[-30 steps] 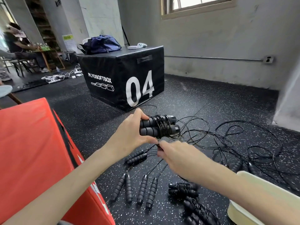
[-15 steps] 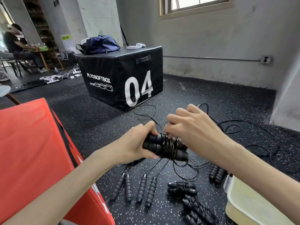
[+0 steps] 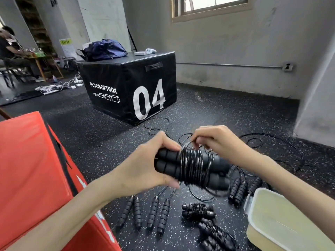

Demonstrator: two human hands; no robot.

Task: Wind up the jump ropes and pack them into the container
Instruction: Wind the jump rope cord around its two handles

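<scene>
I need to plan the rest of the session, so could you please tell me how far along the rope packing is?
Done: two wound ropes lie on the floor by the container. In hand: the left hand grips paired handles while the right hand wraps cord. Left: loose ropes, plus packing.
</scene>
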